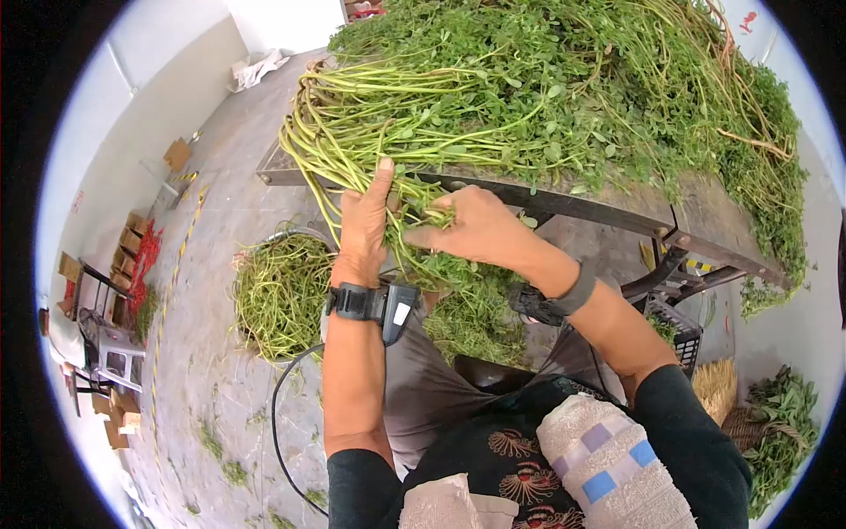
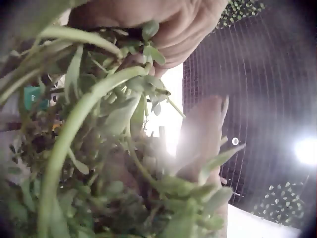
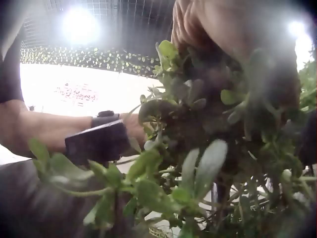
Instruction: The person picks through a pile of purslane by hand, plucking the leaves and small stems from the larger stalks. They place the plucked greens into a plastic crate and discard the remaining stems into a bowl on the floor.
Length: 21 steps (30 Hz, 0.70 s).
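In the head view both hands work on a bunch of purslane (image 1: 404, 210) with green stems and small rounded leaves, just off the table's near edge. My left hand (image 1: 366, 216) grips the bunch, its thumb pointing up along the stems. From the other side, my right hand (image 1: 476, 227) pinches the same bunch with thumb and fingers. Leaves hide most of the left fingers in the left wrist view, where a thick stem (image 2: 64, 153) crosses in front. Dark leafy stems (image 3: 198, 114) hang below the right hand in the right wrist view.
A big heap of purslane (image 1: 599, 97) covers the table (image 1: 582, 196), long stems overhanging its left end. On the floor stand a tub of stems (image 1: 282, 295) at left and a dark crate (image 1: 686, 342) at right. More greens (image 1: 480, 317) lie below the hands. A black cable (image 1: 275, 414) runs from the left wrist.
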Tool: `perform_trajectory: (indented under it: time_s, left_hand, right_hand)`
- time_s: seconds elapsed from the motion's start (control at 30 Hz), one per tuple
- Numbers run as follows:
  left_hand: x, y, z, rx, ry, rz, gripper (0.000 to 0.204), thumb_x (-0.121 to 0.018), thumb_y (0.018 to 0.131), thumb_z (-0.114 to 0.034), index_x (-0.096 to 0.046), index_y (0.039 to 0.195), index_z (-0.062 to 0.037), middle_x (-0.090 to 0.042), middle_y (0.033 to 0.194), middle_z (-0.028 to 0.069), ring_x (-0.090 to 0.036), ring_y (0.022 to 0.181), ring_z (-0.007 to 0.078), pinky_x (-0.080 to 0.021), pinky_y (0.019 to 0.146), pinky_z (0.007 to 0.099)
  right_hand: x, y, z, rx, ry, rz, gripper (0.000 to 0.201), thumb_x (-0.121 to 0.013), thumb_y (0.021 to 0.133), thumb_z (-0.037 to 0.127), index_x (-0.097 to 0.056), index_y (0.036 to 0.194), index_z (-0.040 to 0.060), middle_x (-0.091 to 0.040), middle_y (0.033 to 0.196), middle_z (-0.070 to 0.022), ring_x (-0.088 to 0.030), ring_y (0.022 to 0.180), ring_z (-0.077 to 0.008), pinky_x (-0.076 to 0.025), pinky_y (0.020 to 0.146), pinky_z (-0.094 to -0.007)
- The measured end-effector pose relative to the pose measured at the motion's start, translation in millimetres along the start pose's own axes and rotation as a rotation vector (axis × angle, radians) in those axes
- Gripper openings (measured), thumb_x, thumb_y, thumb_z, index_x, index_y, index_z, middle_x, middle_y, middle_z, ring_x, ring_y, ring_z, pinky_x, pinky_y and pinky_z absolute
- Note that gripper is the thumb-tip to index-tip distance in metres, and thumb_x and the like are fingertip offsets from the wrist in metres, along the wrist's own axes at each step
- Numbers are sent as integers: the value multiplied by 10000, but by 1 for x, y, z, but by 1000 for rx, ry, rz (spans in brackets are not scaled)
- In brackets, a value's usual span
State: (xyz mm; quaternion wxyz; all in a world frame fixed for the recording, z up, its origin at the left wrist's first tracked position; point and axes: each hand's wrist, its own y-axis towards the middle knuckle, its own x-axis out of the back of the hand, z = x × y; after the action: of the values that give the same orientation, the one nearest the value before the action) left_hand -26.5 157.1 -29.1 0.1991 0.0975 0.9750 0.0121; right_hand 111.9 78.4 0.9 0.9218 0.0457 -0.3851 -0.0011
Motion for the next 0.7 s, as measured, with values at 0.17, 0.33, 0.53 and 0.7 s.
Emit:
perform_trajectory:
  time_s: [0.17,0.33,0.53,0.7]
  left_hand:
    - [7,5,6,27,101,29,308,-657,849,-310,-593,929,-20,-569,693,2,-490,555,87,-389,483,237]
    - [8,12,14,27,19,-60,310,-615,881,-303,-539,698,-65,-505,590,-6,-409,452,85,-309,408,248]
    - [8,13,10,65,89,-115,340,-621,863,-365,-562,883,-31,-553,679,42,-488,500,125,-374,426,251]
    - [19,7,4,61,284,-28,568,-614,865,-311,-443,1298,13,-542,1138,132,-545,934,190,-471,721,312]
  right_hand:
    - [-23,20,-15,52,-199,6,601,-724,661,523,-663,908,-22,-549,558,-211,-578,570,-340,-460,573,-405]
    - [-19,-1,-8,205,-104,38,402,-698,740,380,-605,762,-10,-532,597,-215,-549,618,-393,-439,564,-428]
    - [-16,-55,-23,578,217,168,255,-667,752,282,-595,730,39,-578,670,-168,-581,687,-360,-468,623,-402]
    - [41,-129,-70,176,333,125,219,-697,749,205,-641,837,13,-637,701,-114,-592,641,-189,-470,642,-315]
